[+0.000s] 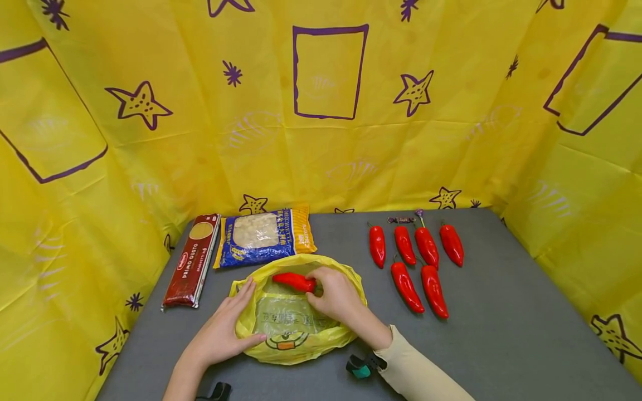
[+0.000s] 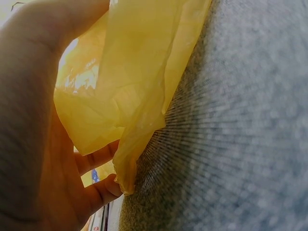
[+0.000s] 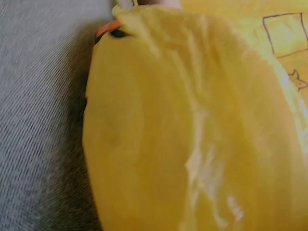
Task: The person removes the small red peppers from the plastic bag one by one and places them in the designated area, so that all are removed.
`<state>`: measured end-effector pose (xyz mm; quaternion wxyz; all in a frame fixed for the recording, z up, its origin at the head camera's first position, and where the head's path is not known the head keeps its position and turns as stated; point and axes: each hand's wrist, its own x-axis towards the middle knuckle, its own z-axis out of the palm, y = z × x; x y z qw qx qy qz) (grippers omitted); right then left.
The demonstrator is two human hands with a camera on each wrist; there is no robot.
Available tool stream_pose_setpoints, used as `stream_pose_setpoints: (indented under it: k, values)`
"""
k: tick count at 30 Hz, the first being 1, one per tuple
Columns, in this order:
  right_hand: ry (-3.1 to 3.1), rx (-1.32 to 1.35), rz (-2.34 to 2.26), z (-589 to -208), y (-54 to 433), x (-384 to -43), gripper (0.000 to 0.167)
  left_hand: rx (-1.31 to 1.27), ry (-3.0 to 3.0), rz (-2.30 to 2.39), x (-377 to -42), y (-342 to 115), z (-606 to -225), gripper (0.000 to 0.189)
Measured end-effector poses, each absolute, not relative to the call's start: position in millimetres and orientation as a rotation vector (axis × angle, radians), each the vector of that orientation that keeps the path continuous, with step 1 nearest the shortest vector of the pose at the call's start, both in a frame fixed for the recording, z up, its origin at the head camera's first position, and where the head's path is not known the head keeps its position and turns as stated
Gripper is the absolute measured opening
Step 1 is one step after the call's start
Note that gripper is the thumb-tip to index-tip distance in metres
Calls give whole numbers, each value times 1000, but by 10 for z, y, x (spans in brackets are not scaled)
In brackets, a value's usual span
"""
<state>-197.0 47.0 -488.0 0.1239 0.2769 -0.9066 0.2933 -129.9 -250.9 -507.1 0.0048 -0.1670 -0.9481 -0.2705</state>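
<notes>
A red pepper point(image 1: 295, 282) is pinched at its right end by the curled fingers of the right hand point(image 1: 337, 298), inside the mouth of a yellow plastic bag point(image 1: 301, 345). The bag's left rim is held by the left hand point(image 1: 224, 333), thumb inside, seemingly so the opening stays spread. The pepper's long axis lies roughly left-right, its tip pointing left. Six more peppers point(image 1: 416, 262) lie on the grey worktop point(image 1: 501, 312), right of the bag.
</notes>
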Motion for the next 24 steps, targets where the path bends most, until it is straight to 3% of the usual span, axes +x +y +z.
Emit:
stream_pose_setpoints:
  k: [12,24]
  values:
    - [-2461,856,1015,-4619,567,-1854,26,-533,-2959,-844,-1285,-2500,-5053,113]
    - [-2386,681,1333,-4318,807,-1830,26,-530,-2961,-848,-1291,-2511,-5066,114]
